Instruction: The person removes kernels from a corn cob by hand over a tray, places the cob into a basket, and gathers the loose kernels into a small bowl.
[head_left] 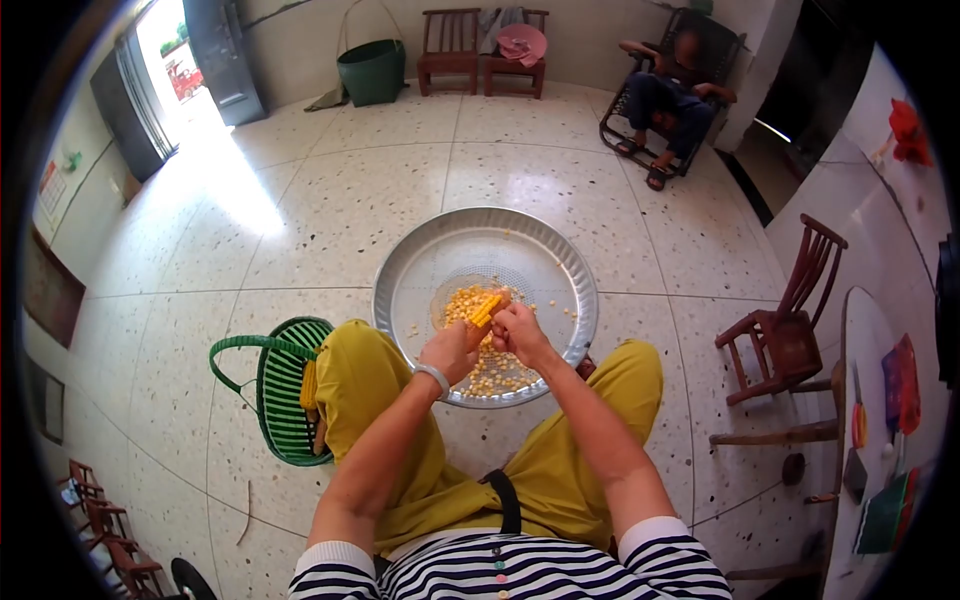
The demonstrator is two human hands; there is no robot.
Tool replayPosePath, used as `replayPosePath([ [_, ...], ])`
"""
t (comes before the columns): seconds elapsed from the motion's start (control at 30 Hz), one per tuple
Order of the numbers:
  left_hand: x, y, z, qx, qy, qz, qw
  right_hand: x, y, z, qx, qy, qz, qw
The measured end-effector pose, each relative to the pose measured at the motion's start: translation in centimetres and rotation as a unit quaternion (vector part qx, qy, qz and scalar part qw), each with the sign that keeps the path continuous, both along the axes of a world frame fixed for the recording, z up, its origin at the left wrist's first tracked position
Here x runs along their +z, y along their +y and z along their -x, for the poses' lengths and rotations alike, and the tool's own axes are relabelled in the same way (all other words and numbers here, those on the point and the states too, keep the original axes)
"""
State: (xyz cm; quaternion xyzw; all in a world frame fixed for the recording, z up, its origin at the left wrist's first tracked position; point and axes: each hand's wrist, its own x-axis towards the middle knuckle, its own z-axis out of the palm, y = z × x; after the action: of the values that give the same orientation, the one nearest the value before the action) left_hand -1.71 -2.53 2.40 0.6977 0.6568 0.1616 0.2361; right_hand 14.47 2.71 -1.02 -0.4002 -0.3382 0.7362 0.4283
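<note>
An ear of corn (486,311) with yellow kernels is held over a large round metal tray (410,262). My left hand (456,348), with a pale bracelet at the wrist, is wrapped round its lower end. The curled fingers of my right hand (518,331) press against its right side. Under both hands, loose corn kernels (500,378) are scattered across the tray, thickest near its middle. Beside my left knee stands a green striped basket (283,400) with a hooped handle. Some ears of corn (310,388) lie in it, partly hidden by my trouser leg.
Near the back wall are a dark green bucket (371,73) and two wooden chairs (449,62), one bearing a pink hat (522,44). A person (672,95) sits in a reclining chair at the back right. Another wooden chair (778,345) and a table (858,400) stand right.
</note>
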Motion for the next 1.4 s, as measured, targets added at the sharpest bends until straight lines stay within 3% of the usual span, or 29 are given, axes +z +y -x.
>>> replayPosePath([
  [0.27, 0.2, 0.2, 0.3, 0.021, 0.013, 0.006, 1.000, 0.0, 0.0, -0.3, -0.027, -0.020, 0.018, 0.999],
  [0.47, 0.1, 0.1, 0.1, 0.025, 0.019, -0.002, 1.000, 0.9, -0.6, 0.3, 0.021, -0.077, 0.025, 0.997],
  [0.67, 0.4, 0.0, -0.2, 0.002, -0.009, 0.001, 1.000, 0.3, -0.6, 0.5, -0.013, 0.012, 0.010, 1.000],
  [1.07, 0.0, 0.2, 0.1, 0.012, -0.051, -0.007, 0.999, 0.7, -0.8, 0.8, -0.021, 0.068, -0.012, 0.997],
  [1.4, -0.4, 0.7, 0.4, 0.034, -0.023, 0.011, 0.999, -0.6, -0.6, 0.2, -0.041, -0.049, 0.034, 0.997],
])
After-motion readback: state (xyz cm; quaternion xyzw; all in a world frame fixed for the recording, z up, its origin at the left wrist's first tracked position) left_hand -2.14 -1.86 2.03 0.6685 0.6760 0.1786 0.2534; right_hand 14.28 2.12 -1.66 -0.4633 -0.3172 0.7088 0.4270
